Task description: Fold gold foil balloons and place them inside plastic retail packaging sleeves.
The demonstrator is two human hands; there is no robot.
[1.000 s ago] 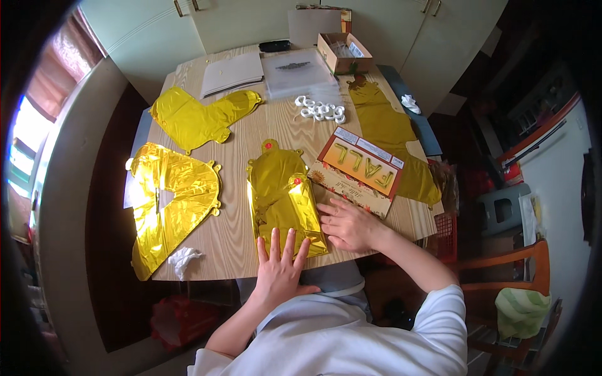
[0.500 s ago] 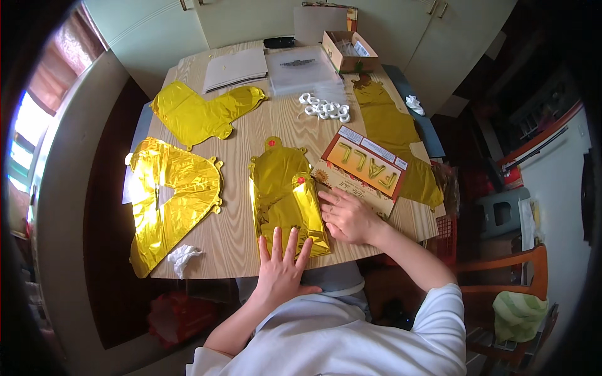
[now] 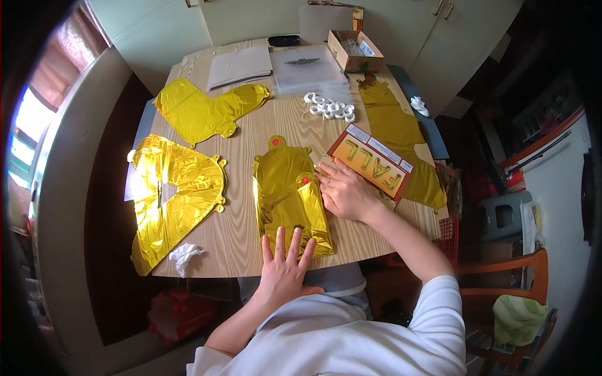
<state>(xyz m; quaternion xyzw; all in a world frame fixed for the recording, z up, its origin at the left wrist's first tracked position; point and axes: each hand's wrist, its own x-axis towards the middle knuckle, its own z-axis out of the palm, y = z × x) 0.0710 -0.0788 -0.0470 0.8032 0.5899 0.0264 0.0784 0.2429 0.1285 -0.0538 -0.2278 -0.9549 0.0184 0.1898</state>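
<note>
A folded gold foil balloon point(image 3: 282, 166) lies flat on the table in front of me, with red spots at its far end and on its right side. My left hand point(image 3: 285, 266) presses its near edge, fingers spread and flat. Along its right edge, toward the far end, rests my right hand point(image 3: 347, 191), fingers stretched out, the fingertips by the foil. That hand partly covers a printed orange card point(image 3: 369, 160) lying to the right. A second gold foil balloon point(image 3: 147, 210), with a gap in its middle, lies to the left.
Farther back lie an angled gold balloon point(image 3: 197, 113), white ribbon rolls point(image 3: 329, 108), grey sheets point(image 3: 238, 66) and clear plastic sleeves point(image 3: 307, 72). An open carton point(image 3: 355, 51) stands behind. A long gold balloon point(image 3: 392, 128) runs along the right. Crumpled white tissue point(image 3: 185, 255) sits at the near left edge.
My right hand has slid a little away from me along the foil's right edge, and the folded right side lies flatter. My left hand stays in place.
</note>
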